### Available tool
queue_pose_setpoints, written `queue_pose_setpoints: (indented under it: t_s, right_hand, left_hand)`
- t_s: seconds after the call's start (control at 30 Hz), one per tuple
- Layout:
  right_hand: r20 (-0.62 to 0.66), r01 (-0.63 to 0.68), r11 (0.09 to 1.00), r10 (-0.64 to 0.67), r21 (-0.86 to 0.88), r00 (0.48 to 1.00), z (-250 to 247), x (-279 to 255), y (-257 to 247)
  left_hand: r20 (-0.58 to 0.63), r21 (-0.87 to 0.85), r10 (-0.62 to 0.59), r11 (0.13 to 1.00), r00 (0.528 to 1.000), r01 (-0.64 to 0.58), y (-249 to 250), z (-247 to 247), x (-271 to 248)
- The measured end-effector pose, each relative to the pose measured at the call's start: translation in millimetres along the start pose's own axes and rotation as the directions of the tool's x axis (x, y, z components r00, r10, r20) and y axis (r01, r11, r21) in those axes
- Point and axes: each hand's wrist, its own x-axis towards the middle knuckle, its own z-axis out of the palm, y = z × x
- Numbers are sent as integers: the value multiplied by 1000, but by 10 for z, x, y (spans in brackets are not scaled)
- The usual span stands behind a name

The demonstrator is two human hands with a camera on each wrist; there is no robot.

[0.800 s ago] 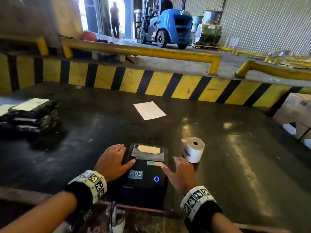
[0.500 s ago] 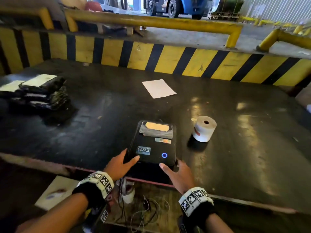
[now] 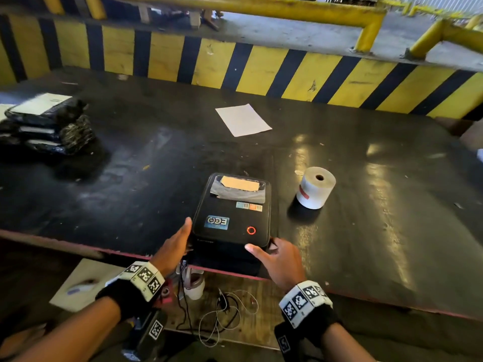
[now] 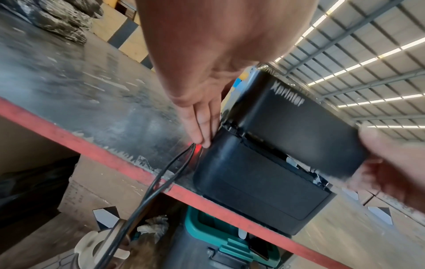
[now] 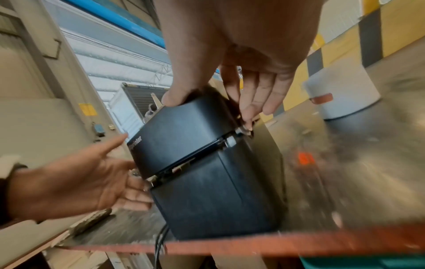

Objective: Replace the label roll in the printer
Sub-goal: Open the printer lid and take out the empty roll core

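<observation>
A black label printer [image 3: 231,218] sits at the near edge of the dark table [image 3: 156,152], its ring light red. In the wrist views its lid [image 4: 294,127] stands slightly ajar, with a gap along the seam [image 5: 184,163]. My left hand [image 3: 175,246] lies flat against the printer's left side, fingers [image 4: 202,131] straight at the seam. My right hand [image 3: 277,259] has its thumb [image 5: 174,98] on the lid's front corner and its fingers [image 5: 250,109] down the right side at the latch. A white label roll [image 3: 316,188] stands on end to the right, untouched.
A white sheet [image 3: 243,120] lies mid-table. Black wrapped parcels [image 3: 44,126] are stacked at far left. A yellow-black striped barrier [image 3: 287,71] backs the table. Cables [image 4: 149,191] drop from the printer over the red table edge, above a green crate [image 4: 207,227].
Both hands slid from beside the printer's top down to its front side corners. The ring light went from blue to red. The head view tilted downward.
</observation>
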Motion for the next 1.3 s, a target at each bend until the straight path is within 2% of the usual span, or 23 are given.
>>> queue_pose_setpoints:
  t_s: [0.1, 0.17, 0.23, 0.33, 0.43, 0.5, 0.67, 0.77, 0.8, 0.83, 0.87, 0.93, 0.97, 1.0, 1.17, 1.23, 1.3]
  right_hand:
    - [-20, 22, 998, -23, -61, 1000, -241, 272, -269]
    - [-62, 12, 997, -17, -73, 998, -425, 624, -486]
    - [-103, -26, 996, 17, -86, 995, -570, 977, -693]
    - [-200, -61, 995, 43, -85, 979, -648, 1412, -884]
    - [-256, -10, 998, -6, -59, 967, -632, 1628, -918]
    - [-264, 30, 999, -33, -15, 964, -591, 1719, -887]
    - [-273, 130, 989, -105, 75, 956, -539, 1750, -730]
    - [-276, 104, 975, -47, 195, 960, -473, 1560, -556]
    - [-280, 99, 980, -47, 174, 959, -408, 1476, -451]
    - [-253, 103, 992, -80, 77, 964, -359, 1427, -331]
    - [-146, 111, 991, -121, -78, 982, -275, 1368, -192]
    - [165, 178, 896, -119, -407, 979, -136, 1286, 28]
    - [261, 217, 851, -98, -479, 960, -70, 1262, 97]
    - [298, 245, 837, -104, -489, 949, -41, 1247, 133]
    - [251, 306, 898, -232, -315, 940, -57, 1294, 245]
    - [176, 301, 943, -275, -144, 945, -116, 1277, 266]
    - [53, 260, 955, -270, 143, 962, -252, 1267, 228]
  left_hand:
    - [-46, -40, -35, 999, 998, 33, -45, -60, 97]
    - [-48, 15, -29, 999, 998, 30, 42, -56, 112]
    - [-4, 175, -2, 985, 1000, 2, 74, -64, 187]
    - [55, 425, 41, 903, 998, -61, 117, -164, 333]
    - [134, 577, 31, 810, 990, -104, 222, -268, 469]
    - [147, 631, 57, 764, 988, -138, 328, -304, 572]
    - [52, 668, 276, 704, 960, -239, 579, -243, 848]
    - [97, 710, 350, 632, 932, -312, 593, -128, 1050]
    - [115, 743, 355, 589, 928, -318, 578, -91, 1101]
    - [128, 778, 358, 542, 925, -317, 584, -58, 1171]
    - [138, 809, 365, 495, 921, -318, 573, -44, 1218]
    - [154, 828, 379, 455, 913, -328, 600, -25, 1294]
    - [159, 821, 380, 462, 911, -335, 604, -34, 1318]
    - [159, 806, 372, 486, 914, -338, 625, -40, 1353]
    - [117, 594, 427, 693, 896, -408, 784, -86, 1295]
    - [95, 478, 420, 776, 902, -412, 962, -80, 1165]
    - [56, 389, 380, 843, 923, -371, 1151, -11, 1053]
